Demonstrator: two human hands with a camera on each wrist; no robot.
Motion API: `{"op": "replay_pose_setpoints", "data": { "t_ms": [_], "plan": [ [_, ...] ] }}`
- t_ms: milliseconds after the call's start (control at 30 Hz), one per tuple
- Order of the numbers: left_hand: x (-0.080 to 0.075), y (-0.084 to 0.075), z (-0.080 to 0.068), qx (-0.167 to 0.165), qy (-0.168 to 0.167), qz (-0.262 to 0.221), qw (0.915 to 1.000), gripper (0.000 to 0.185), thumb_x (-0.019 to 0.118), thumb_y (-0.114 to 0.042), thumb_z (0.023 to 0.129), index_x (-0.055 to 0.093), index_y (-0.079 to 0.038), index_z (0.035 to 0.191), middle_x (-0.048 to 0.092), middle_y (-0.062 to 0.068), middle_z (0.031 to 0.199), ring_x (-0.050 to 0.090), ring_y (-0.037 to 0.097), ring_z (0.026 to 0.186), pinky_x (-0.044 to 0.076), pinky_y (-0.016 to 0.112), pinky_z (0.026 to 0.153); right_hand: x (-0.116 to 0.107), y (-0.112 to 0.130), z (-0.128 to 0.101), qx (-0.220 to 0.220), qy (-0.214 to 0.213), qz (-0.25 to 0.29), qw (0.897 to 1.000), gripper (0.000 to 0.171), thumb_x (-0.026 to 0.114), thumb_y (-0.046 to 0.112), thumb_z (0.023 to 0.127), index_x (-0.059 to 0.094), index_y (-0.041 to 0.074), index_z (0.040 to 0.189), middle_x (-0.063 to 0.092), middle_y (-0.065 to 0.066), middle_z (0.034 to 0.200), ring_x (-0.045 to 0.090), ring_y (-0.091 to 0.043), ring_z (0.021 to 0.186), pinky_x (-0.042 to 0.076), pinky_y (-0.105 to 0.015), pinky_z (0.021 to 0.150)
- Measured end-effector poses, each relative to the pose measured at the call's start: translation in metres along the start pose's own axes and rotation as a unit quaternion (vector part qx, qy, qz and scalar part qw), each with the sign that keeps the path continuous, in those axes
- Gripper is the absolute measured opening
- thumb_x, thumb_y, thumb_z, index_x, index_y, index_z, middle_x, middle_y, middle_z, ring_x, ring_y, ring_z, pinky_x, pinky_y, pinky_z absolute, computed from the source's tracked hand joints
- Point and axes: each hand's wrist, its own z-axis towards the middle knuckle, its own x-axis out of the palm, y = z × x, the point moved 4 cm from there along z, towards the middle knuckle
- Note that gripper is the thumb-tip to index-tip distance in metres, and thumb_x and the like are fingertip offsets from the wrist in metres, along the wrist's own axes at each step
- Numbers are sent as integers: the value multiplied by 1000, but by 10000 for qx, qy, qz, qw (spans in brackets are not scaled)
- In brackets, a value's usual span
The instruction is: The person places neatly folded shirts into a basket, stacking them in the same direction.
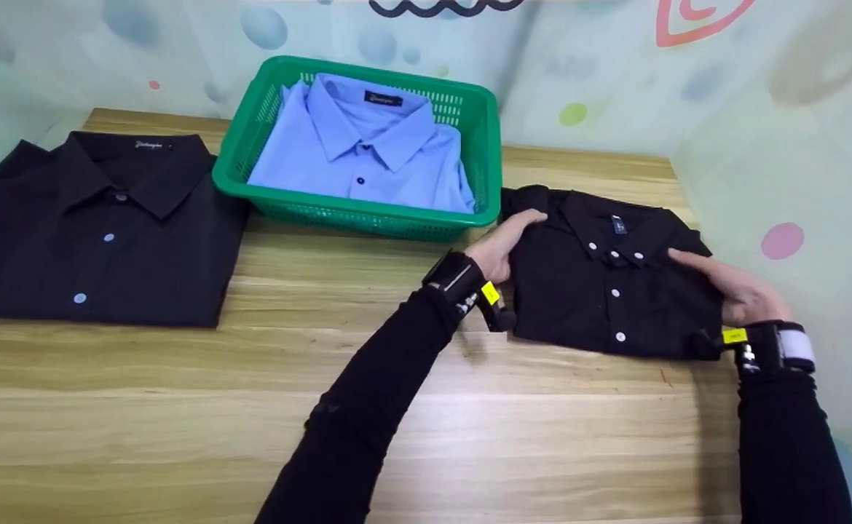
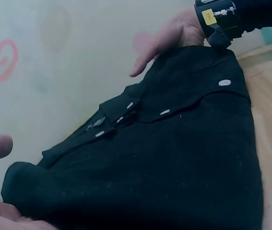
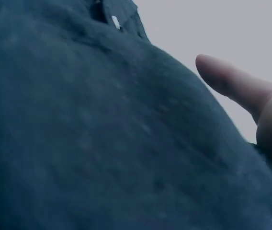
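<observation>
Now we see the left hand [image 1: 502, 244] and right hand [image 1: 732, 287] flanking the folded black shirt [image 1: 608, 291], just right of the green basket [image 1: 251, 127], each with thumb on top gripping a side edge. Soft matte cloth, white buttons; the basket is slotted plastic.

Even soft light; blurry wrist views

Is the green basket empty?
No, a folded blue shirt lies inside the green basket.
</observation>
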Motion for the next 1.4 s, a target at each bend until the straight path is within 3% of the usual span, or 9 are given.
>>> {"op": "replay_pose_setpoints", "data": {
  "t_ms": [100, 267, 400, 500, 633, 833, 1067, 1233, 1400],
  "plan": [
    [-4, 0, 4, -150, 0, 172, 9997, 27, 57, -28, 95, 62, -2, 103, 65, 9, 94, 63, 23, 82, 52, 35, 85, 9, 2, 8, 90, 50, 4, 9999, 33, 57, 34, 101, 71, 5, 99, 73, -11, 97, 71, -27, 89, 56, -40, 80],
    [-16, -1, 5, -202, -607, 1135, 9915, 39, 65, -30, 91, 58, -5, 121, 62, 5, 112, 59, 21, 97, 44, 36, 97, 18, 0, 21, 79, -267, 77, 9996, 26, 63, 28, 99, 69, 3, 96, 73, -12, 92, 71, -29, 84, 57, -42, 77],
    [-19, -1, 5, -12, -1183, 1413, 9829, 45, 69, -25, 92, 56, 0, 127, 65, 9, 115, 62, 23, 100, 50, 35, 90, 19, -4, 26, 23, -454, 110, 9989, 23, 65, 25, 97, 68, 2, 94, 73, -13, 90, 72, -29, 81, 57, -41, 74],
    [-20, -1, 3, 267, -1869, 1811, 9652, 48, 72, -21, 91, 56, 3, 128, 63, 9, 118, 60, 22, 102, 50, 32, 88, 16, -8, 28, -90, -510, 134, 9986, 20, 66, 22, 97, 67, 2, 93, 73, -12, 88, 72, -28, 79, 58, -40, 71],
    [-17, 1, 4, 469, -2290, 2214, 9467, 52, 72, -17, 91, 53, 6, 133, 58, 11, 130, 56, 22, 113, 46, 30, 95, 11, -13, 27, -299, -413, 279, 9983, 18, 64, 18, 98, 66, 1, 93, 73, -12, 87, 72, -28, 78, 58, -38, 69],
    [-14, 2, 4, 558, -2134, 2275, 9485, 50, 70, -15, 93, 51, 9, 133, 56, 14, 132, 54, 23, 116, 44, 30, 98, 5, -17, 23, -421, -92, 517, 9977, 20, 59, 14, 101, 69, 0, 92, 73, -15, 89, 72, -28, 78, 58, -34, 64],
    [-14, 1, 1, 668, -2174, 2145, 9499, 44, 70, -12, 92, 55, 11, 127, 62, 15, 120, 59, 24, 104, 49, 31, 89, 7, -16, 21, -389, 296, 663, 9966, 21, 55, 13, 103, 69, -1, 96, 72, -16, 94, 72, -29, 83, 58, -34, 66],
    [-14, 4, 5, 739, -2120, 2016, 9534, 38, 69, -9, 93, 56, 12, 122, 64, 14, 109, 62, 25, 95, 52, 30, 83, 8, -18, 21, -344, 265, 615, 9972, 22, 55, 14, 103, 69, -1, 94, 72, -15, 91, 72, -28, 81, 58, -33, 65],
    [-15, 3, 4, 680, -2207, 2174, 9484, 39, 68, -12, 94, 56, 11, 123, 63, 13, 109, 61, 23, 94, 51, 29, 81, 7, -19, 21, -275, 299, 573, 9975, 25, 55, 16, 103, 70, 0, 91, 73, -15, 88, 72, -28, 78, 57, -30, 58]
  ]
}}
